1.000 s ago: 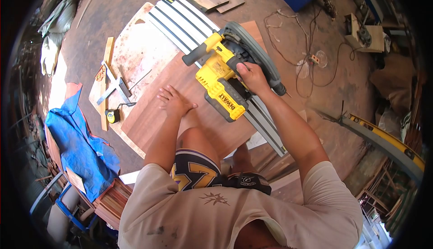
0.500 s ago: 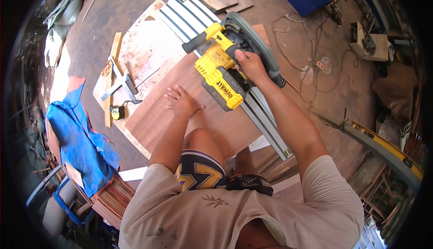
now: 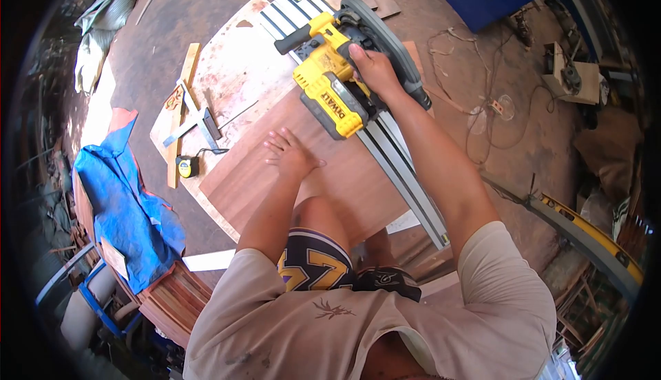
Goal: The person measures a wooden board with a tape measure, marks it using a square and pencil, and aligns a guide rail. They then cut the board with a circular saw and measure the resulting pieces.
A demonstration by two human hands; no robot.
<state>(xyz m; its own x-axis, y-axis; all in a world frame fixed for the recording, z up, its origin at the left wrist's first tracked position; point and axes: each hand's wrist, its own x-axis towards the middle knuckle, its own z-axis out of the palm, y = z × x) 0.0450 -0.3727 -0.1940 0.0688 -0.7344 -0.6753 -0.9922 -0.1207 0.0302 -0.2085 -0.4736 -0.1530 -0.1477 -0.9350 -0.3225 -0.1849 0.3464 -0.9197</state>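
At the near side, the end of the metal guide rail reaches past the brown board, toward the person's legs. For a straight pass, the rail should lie flat and not rock, so it is wise to check this overhanging end first.

A little farther, the left hand rests flat on the board, fingers spread and grasping nothing. This is a good place, I judge, because it is well to the left of the rail; the palm should give firm and even weight, and the fingers should not wander toward the blade side. How hard it presses, I cannot tell.

To the left of this hand, the tape measure and, just farther, the metal square lie apart from the rail, which is useful for safe work.

Farther and to the right, the right hand is wrapped around the rear handle of the yellow saw, which is over the far part of the rail (its base is mostly hidden, so I cannot confirm the seating). A steady wrist and level pressure serve best here. At the far right, the cords on the floor should be kept from the feet.
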